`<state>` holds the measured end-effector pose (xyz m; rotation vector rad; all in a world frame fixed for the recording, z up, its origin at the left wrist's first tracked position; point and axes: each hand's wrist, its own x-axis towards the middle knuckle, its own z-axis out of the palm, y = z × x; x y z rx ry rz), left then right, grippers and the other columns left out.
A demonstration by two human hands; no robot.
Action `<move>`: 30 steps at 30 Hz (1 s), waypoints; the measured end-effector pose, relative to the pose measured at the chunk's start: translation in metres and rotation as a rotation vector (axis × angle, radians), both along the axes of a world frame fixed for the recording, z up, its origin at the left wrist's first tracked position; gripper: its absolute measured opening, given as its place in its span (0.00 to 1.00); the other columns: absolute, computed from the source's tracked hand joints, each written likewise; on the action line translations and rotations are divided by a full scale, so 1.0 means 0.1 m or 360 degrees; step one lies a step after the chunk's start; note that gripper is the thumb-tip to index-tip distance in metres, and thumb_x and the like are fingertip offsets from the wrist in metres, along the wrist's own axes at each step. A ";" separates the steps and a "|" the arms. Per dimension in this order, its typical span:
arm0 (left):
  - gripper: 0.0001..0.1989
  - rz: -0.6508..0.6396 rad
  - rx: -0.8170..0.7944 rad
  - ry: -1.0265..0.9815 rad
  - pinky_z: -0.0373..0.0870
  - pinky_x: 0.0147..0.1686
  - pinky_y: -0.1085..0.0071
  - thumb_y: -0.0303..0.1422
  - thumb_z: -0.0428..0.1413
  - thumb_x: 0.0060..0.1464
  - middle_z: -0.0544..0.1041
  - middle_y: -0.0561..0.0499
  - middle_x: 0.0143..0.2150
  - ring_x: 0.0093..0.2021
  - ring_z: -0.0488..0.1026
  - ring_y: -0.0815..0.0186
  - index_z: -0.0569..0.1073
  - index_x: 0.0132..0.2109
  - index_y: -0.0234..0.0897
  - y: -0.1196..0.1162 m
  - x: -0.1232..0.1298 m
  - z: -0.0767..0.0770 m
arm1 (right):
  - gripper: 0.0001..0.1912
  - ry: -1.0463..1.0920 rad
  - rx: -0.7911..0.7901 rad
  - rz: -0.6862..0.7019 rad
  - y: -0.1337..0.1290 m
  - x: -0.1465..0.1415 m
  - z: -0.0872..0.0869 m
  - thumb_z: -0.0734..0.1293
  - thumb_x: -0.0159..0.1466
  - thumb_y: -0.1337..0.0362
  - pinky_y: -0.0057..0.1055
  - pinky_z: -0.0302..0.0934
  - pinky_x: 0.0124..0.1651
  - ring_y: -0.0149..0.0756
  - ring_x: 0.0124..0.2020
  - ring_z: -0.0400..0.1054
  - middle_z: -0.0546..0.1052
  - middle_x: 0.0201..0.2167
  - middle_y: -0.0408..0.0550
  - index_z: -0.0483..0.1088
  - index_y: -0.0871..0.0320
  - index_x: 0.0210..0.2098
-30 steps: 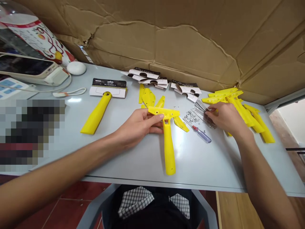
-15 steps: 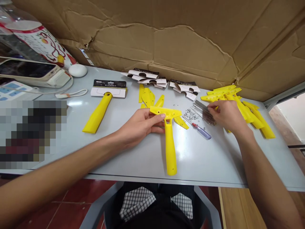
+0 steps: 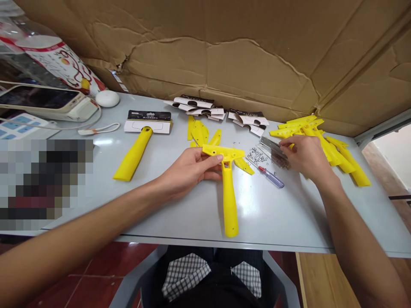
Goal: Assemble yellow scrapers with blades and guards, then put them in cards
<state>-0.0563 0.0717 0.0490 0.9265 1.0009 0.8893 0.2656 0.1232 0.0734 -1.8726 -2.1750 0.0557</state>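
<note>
My left hand (image 3: 195, 167) grips a yellow plastic scraper handle (image 3: 230, 201) by its wide head, thumb on top, the shaft pointing towards me. My right hand (image 3: 303, 155) has thumb and index finger pinched at the edge of a stack of thin metal blades (image 3: 272, 147); how many blades the fingers hold is hidden. Between the hands lie a heap of small screws and nuts (image 3: 257, 156) and a screwdriver (image 3: 271, 176) with a clear purple handle. Yellow cover pieces (image 3: 199, 131) lie behind my left hand, another (image 3: 244, 165) beside the held handle.
More yellow handles (image 3: 346, 162) are piled at the right. A scraper (image 3: 133, 155) with a card sleeve (image 3: 147, 122) lies at the left. Folded card sleeves (image 3: 199, 105) lie along the cardboard wall (image 3: 224, 64). A phone (image 3: 38, 99), power strip (image 3: 24, 126) and paper cup (image 3: 61, 60) crowd the far left.
The view has shifted slightly. Both hands stay almost where they were, the left on the handle and the right at the blades.
</note>
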 end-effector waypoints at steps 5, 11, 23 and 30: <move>0.14 0.0002 0.0005 0.0002 0.85 0.45 0.61 0.41 0.71 0.59 0.88 0.37 0.48 0.46 0.85 0.55 0.86 0.44 0.34 0.01 0.00 -0.01 | 0.14 0.0170 0.0156 0.0037 -0.01 0.00 0.02 0.66 0.66 0.66 0.47 0.69 0.46 0.48 0.37 0.78 0.86 0.37 0.51 0.86 0.54 0.42; 0.15 -0.0036 -0.0010 0.0015 0.84 0.45 0.63 0.41 0.71 0.58 0.87 0.37 0.49 0.46 0.85 0.56 0.86 0.44 0.33 0.00 0.01 -0.04 | 0.12 0.0973 -0.0196 0.0083 -0.08 -0.13 0.07 0.74 0.63 0.55 0.40 0.70 0.38 0.42 0.35 0.77 0.86 0.38 0.51 0.85 0.55 0.42; 0.11 -0.0188 0.0003 -0.0011 0.84 0.47 0.64 0.36 0.66 0.65 0.87 0.41 0.48 0.44 0.84 0.61 0.84 0.47 0.32 -0.02 0.03 -0.03 | 0.15 0.1392 -0.0944 0.0370 -0.09 -0.61 0.18 0.80 0.60 0.53 0.33 0.58 0.26 0.32 0.23 0.66 0.78 0.25 0.44 0.84 0.56 0.40; 0.12 -0.0249 0.0015 0.0014 0.83 0.47 0.65 0.35 0.67 0.62 0.86 0.40 0.50 0.46 0.84 0.60 0.84 0.49 0.33 -0.04 0.03 -0.07 | 0.13 0.1384 -0.0908 0.0481 -0.07 -0.70 0.13 0.79 0.61 0.53 0.34 0.57 0.25 0.31 0.23 0.64 0.78 0.25 0.44 0.85 0.55 0.39</move>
